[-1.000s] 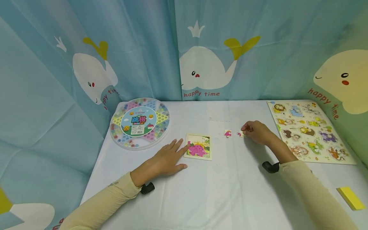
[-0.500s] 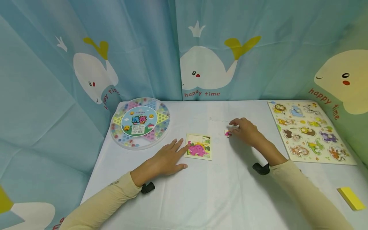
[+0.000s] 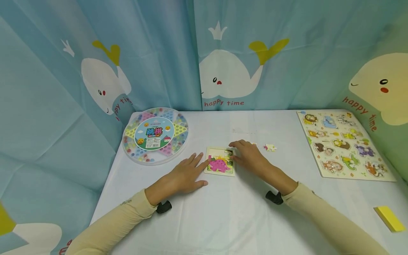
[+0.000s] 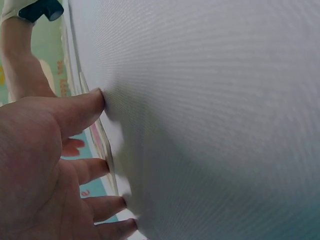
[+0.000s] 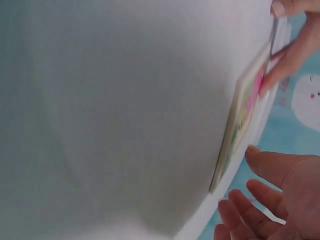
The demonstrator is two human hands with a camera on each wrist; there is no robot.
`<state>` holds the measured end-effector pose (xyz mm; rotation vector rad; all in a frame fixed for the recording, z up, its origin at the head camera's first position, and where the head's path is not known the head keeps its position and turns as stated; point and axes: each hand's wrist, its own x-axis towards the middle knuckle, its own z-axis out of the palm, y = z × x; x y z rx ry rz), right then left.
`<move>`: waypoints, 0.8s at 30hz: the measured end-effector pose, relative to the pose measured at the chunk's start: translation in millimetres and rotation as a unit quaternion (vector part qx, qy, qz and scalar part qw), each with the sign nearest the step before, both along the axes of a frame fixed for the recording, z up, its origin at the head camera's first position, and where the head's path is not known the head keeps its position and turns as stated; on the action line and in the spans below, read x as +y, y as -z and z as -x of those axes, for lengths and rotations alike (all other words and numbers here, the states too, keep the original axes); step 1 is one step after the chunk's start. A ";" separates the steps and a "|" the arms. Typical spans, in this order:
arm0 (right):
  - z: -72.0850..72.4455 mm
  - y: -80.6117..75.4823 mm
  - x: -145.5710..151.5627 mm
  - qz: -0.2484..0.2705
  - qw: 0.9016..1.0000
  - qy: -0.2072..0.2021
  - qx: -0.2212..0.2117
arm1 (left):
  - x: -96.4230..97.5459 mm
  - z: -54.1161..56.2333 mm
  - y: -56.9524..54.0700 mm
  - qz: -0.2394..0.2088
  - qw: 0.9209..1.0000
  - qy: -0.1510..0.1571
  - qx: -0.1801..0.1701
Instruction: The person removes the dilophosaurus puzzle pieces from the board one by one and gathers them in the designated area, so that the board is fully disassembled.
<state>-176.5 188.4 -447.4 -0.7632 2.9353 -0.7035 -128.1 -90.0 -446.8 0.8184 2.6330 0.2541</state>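
Note:
A small square dinosaur puzzle [image 3: 219, 174] lies flat on the white table, with a pale bare patch near its top. My left hand [image 3: 185, 175] rests at its left side, fingers spread, the index fingertip on the board. Over the puzzle's upper right edge reaches my right hand [image 3: 250, 157], thumb and fingers apart. In the right wrist view that hand [image 5: 280, 195] shows nothing between its fingers, beside the board's edge [image 5: 227, 142]. One loose puzzle piece [image 3: 270, 147] lies to the right. A second piece [image 3: 254, 144] is mostly hidden behind the right hand.
A round Chinese checkers set [image 3: 178, 150] stands at the back left. A large animal peg puzzle board [image 3: 347, 173] lies at the back right. A yellow block [image 3: 389, 219] sits near the right edge. Behind the table hangs a blue whale-print curtain [image 3: 159, 71].
My right hand lets go of the right-hand loose piece, moves left past the other piece and reaches the puzzle's edge. My left hand stays in place.

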 end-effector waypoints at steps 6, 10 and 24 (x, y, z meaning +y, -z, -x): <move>-5.5 7.3 -8.4 -0.020 1.000 -0.021 0.012 | -0.4 0.7 1.5 0.010 1.000 0.001 0.003; -9.0 10.0 -9.6 -0.024 0.999 -0.024 0.034 | -0.3 0.6 2.0 0.010 1.000 0.003 0.006; -14.4 9.2 -11.0 -0.034 0.997 -0.020 0.068 | 0.4 0.5 2.5 0.008 1.000 0.003 0.006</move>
